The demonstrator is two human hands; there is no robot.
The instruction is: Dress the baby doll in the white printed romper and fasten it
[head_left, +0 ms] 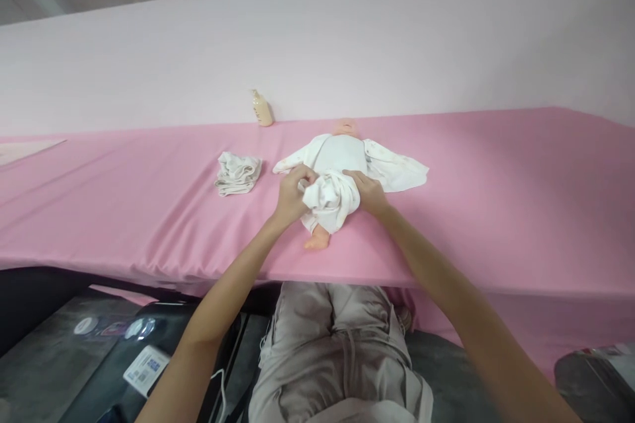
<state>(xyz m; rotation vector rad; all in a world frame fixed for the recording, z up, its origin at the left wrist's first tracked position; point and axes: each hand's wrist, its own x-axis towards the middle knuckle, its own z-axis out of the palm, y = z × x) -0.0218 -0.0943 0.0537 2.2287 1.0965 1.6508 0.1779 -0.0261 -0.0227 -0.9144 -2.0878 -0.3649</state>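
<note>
A baby doll (pixel 319 238) lies on its back on the pink-covered table, its head toward the wall and one bare foot toward me. Its torso is covered by a pale shirt (pixel 340 153), and a white garment (pixel 397 168) is spread out at both sides. Bunched white cloth (pixel 331 199) sits over the doll's lower body and legs. My left hand (pixel 294 195) grips the left edge of this cloth with curled fingers. On the other side, my right hand (pixel 366 190) pinches the cloth's upper right edge. The doll's other foot is hidden.
A folded cream cloth (pixel 239 174) rests left of the doll. Against the white wall (pixel 317 46) stands a pale yellow pump bottle (pixel 262 109). Below the pink tablecloth (pixel 471 211), a black case (pixel 129 357) with a white label is at lower left.
</note>
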